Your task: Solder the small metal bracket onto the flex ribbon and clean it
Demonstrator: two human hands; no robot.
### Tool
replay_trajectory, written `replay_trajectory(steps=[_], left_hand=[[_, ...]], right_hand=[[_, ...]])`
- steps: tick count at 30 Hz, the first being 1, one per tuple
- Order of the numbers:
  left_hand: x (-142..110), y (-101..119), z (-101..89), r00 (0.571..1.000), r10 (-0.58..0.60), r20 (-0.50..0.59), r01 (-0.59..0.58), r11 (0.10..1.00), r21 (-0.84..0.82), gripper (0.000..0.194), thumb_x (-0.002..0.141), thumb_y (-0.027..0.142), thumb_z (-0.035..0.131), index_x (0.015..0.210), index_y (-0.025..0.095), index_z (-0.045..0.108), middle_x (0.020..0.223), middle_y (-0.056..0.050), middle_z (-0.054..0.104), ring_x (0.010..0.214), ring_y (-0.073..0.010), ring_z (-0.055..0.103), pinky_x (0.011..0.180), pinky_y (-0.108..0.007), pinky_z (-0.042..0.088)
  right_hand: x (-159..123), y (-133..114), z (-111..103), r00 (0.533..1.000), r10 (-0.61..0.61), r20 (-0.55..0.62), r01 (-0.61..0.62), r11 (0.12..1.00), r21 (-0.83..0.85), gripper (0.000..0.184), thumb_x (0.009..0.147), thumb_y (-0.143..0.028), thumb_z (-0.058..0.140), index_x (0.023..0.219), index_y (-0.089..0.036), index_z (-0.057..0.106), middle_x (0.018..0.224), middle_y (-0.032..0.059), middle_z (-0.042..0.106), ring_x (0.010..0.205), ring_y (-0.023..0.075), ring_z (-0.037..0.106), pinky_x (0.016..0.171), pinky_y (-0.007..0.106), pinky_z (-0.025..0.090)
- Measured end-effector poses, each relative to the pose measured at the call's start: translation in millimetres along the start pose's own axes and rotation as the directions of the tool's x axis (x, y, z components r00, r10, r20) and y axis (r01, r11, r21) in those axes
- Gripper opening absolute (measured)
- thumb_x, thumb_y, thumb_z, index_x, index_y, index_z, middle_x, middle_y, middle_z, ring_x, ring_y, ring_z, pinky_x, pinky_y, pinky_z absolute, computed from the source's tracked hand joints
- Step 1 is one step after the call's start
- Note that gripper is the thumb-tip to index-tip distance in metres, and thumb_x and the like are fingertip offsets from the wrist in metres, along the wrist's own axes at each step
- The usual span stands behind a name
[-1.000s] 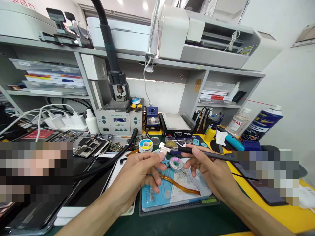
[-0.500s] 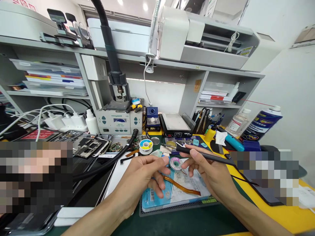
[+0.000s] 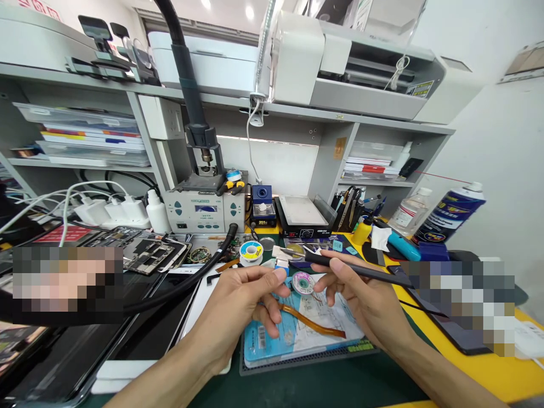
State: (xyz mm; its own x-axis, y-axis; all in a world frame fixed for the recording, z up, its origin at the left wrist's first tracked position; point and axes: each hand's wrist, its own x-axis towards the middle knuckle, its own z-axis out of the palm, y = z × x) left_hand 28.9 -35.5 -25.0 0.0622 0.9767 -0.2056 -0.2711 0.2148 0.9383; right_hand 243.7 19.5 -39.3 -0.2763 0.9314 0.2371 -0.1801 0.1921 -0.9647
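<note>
My left hand (image 3: 244,303) is curled, its thumb and fingers pinched on the end of an orange flex ribbon (image 3: 314,324) that trails right over a blue and white card (image 3: 297,334). My right hand (image 3: 361,303) grips a black soldering iron handle (image 3: 361,267), its tip pointing left above a small spool of desoldering braid (image 3: 303,282). Both hands hover over a dark work mat (image 3: 306,357). A small white and blue part (image 3: 281,264) lies just beyond my left thumb.
A hot-air rework station (image 3: 206,207) with a black hose, a solder wire spool (image 3: 250,251), a small heater plate (image 3: 304,214), opened phones (image 3: 144,252), a spray can (image 3: 448,211), a bottle (image 3: 410,211) and a tool holder (image 3: 351,207) crowd the bench. Shelves stand behind.
My hands have hardly moved. The small metal piece my left fingers held up a second ago is no longer raised; the view has shifted slightly left.
</note>
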Motion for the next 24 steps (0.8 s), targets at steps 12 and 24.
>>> replay_trajectory(steps=[12, 24], left_hand=[[-1.3, 4.6, 2.3, 1.000, -0.026, 0.004, 0.025, 1.000, 0.014, 0.034, 0.082, 0.045, 0.075, 0.074, 0.012, 0.072, 0.052, -0.001, 0.061, 0.041, -0.0097, 0.054, 0.042, -0.020, 0.050], [-3.3, 7.4, 5.0, 1.000, -0.020, -0.006, 0.020, 1.000, 0.016, 0.031, 0.082, 0.042, 0.076, 0.073, 0.012, 0.072, 0.051, -0.002, 0.062, 0.041, -0.0102, 0.054, 0.041, -0.020, 0.050]], right_hand=[[1.3, -4.1, 5.0, 0.997, 0.073, -0.002, -0.073, 0.989, 0.127, 0.030, 0.086, -0.037, 0.076, 0.112, -0.021, 0.077, 0.097, 0.0142, 0.078, 0.070, 0.0217, 0.073, 0.050, 0.026, 0.055], [1.7, -6.5, 7.0, 0.996, 0.089, -0.020, -0.085, 0.986, 0.142, 0.033, 0.083, -0.039, 0.079, 0.110, -0.021, 0.078, 0.098, 0.0144, 0.079, 0.068, 0.0229, 0.072, 0.048, 0.028, 0.053]])
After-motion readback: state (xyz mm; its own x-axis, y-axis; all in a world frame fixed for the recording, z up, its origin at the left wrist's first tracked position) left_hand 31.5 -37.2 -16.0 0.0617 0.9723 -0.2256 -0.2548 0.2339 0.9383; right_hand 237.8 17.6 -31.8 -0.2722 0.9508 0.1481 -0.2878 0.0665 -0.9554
